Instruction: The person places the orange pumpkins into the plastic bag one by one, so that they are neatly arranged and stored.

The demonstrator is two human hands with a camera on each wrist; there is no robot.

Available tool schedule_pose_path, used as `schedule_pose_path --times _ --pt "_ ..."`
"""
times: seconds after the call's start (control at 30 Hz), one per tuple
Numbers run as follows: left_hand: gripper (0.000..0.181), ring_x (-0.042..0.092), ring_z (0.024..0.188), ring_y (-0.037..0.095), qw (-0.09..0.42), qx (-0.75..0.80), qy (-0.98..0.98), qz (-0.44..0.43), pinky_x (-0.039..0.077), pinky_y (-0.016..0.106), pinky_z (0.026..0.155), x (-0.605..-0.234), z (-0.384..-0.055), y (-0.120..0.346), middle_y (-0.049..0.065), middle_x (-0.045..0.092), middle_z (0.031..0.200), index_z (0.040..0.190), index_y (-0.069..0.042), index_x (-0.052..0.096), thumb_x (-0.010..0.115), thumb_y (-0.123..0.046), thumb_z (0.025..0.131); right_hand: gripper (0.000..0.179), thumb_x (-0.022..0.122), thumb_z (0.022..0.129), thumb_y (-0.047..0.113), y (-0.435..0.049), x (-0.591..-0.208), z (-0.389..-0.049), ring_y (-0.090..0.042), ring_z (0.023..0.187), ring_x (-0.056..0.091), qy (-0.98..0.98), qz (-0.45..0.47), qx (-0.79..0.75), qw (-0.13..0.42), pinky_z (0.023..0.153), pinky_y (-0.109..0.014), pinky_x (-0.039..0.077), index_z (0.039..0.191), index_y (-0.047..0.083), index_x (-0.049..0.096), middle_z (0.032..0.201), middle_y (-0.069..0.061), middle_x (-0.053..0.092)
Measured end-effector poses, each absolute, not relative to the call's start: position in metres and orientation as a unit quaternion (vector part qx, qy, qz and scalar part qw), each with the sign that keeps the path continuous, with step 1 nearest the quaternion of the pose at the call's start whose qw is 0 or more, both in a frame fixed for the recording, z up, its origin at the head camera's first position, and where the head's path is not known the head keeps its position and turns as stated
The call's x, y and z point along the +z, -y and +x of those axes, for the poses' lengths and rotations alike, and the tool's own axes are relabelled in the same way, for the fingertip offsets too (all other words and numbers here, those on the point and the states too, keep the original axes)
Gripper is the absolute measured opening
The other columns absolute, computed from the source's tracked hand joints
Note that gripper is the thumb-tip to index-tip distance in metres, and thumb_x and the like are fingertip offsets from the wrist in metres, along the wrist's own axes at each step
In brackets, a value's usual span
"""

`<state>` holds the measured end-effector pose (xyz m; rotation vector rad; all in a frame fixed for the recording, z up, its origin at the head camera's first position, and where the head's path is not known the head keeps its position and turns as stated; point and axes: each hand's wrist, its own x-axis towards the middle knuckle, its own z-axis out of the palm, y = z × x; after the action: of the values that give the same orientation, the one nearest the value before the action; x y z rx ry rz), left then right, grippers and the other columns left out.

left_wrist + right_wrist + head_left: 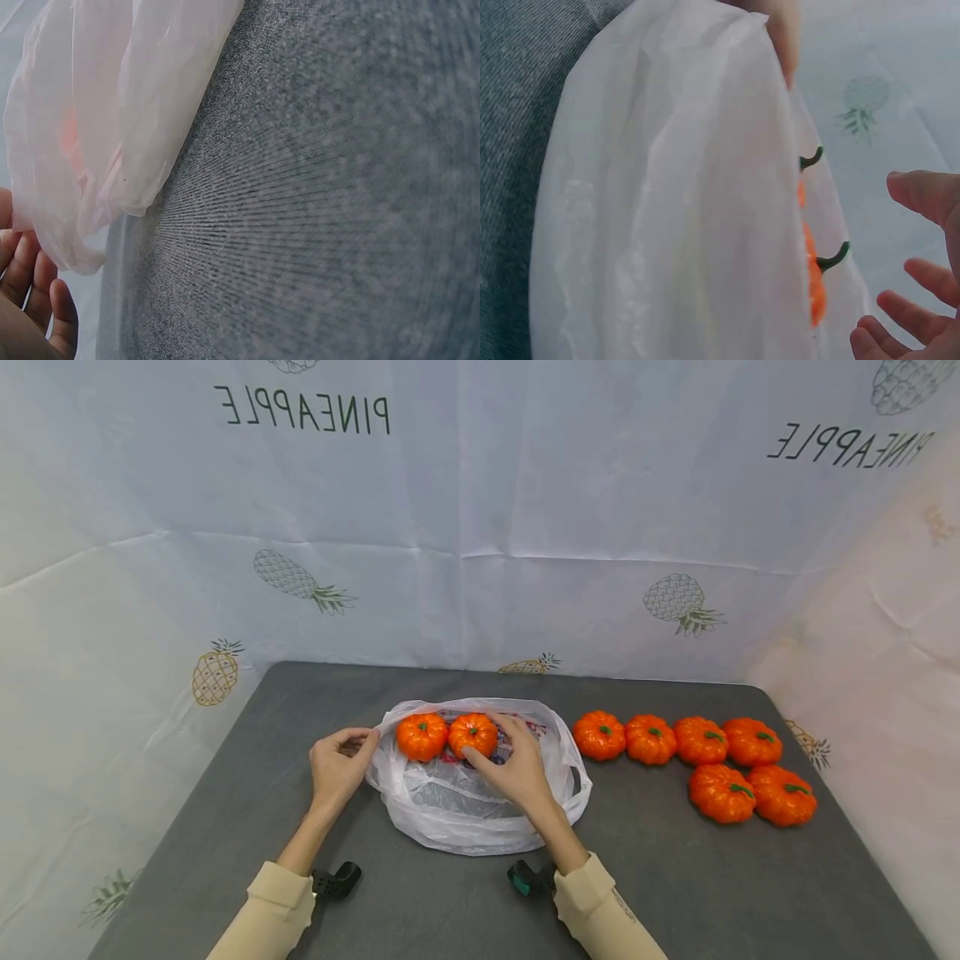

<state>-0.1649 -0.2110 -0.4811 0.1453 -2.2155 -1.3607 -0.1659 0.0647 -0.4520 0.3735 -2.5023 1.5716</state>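
Note:
A white plastic bag (465, 827) lies with its mouth spread on the dark table, holding two small orange pumpkins, a left one (422, 737) and a right one (472, 735), side by side. My left hand (339, 768) pinches the bag's left rim between thumb and fingers; in the left wrist view the fingers (21, 270) are at the bag's edge. Over the bag's mouth, my right hand (517, 768) has its fingers spread around the right pumpkin in the head view. The right wrist view shows those fingers (915, 315) apart, above the green stems, gripping nothing.
To the right of the bag, several more orange pumpkins stand on the table (637, 877), four in a back row (651, 739) and two in front (722, 793). A pineapple-print cloth (480, 485) hangs behind the table.

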Motion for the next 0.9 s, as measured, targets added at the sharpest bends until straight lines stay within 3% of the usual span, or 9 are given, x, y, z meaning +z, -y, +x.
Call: schedule_pose_path --times 0.43,0.9 --pt "0.011 0.057 0.06 -0.006 0.259 -0.506 0.82 0.066 0.046 0.007 0.059 -0.482 -0.165 0.211 0.018 0.073 0.075 0.086 0.0 0.079 0.081 -0.011 0.086 0.058 0.082 0.086 0.023 -0.089 -0.426 -0.159 -0.041 0.126 0.059 0.831 0.161 0.516 0.13 0.105 -0.06 0.049 0.137 0.004 0.063 0.136 -0.017 0.063" --pt "0.012 0.056 0.061 -0.006 0.26 -0.504 0.821 0.06 0.046 0.007 0.059 -0.481 -0.166 0.21 0.017 0.073 0.074 0.085 0.0 0.079 0.081 -0.011 0.086 0.054 0.083 0.086 0.021 -0.116 -0.418 -0.155 -0.037 0.13 0.056 0.84 0.145 0.505 0.139 0.106 -0.06 0.047 0.134 0.008 0.065 0.139 -0.013 0.06"
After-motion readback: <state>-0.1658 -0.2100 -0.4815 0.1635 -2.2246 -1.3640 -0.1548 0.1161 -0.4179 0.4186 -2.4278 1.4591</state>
